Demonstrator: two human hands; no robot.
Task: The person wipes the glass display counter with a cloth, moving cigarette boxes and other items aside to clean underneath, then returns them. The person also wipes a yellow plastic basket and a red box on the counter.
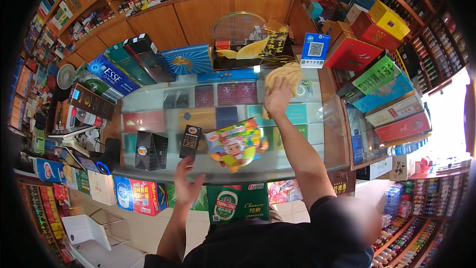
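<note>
My right hand (279,96) presses a yellow-tan cloth (284,74) against the glass top of a display counter (223,165), near its far right part. My left hand (188,182) hangs at the counter's near edge with its fingers apart and nothing in them. Just beyond its fingertips lies a small dark box (190,141). A black carton (150,150) with a slanted face stands to the left of that box. Between my hands lies a colourful cartoon-printed packet (234,143). Flat packs show beneath the glass, among them a maroon one (203,95).
Upright cartons, including a blue one (111,74), line the counter's left and far sides. A blue code stand (315,50), a gold leaf-shaped ornament (247,50) and red boxes (351,54) stand at the back right. A green beer carton (238,203) is at the near edge.
</note>
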